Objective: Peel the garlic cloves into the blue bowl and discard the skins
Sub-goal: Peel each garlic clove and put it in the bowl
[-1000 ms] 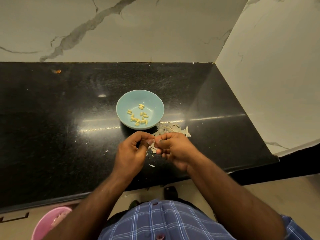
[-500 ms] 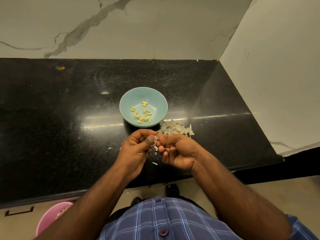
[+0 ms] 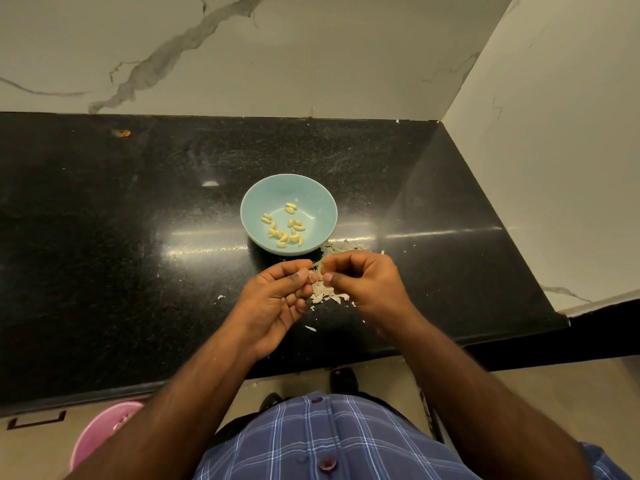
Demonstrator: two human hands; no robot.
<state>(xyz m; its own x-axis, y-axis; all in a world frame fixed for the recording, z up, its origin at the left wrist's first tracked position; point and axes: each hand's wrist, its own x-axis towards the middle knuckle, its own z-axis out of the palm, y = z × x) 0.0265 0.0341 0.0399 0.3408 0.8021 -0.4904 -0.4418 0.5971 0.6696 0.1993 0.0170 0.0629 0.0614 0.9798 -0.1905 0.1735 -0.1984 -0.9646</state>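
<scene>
hands drawn slightly apart, left hand (image 3: 277, 299), right hand (image 3: 367, 285), skins (image 3: 323, 294) beneath, blue bowl (image 3: 289, 192) just beyond

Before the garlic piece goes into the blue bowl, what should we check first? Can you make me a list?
1. Blue bowl upright and near the hands: ok.
2. Peeled cloves lie in the bowl with no skins among them: ok.
3. Clove fully peeled: cannot tell, the left hand and right hand pinch at something papery between the fingertips.
4. Skins stay outside the bowl, on the counter: ok.
5. Skins discarded: not ok, the pile still lies by the bowl.
</scene>
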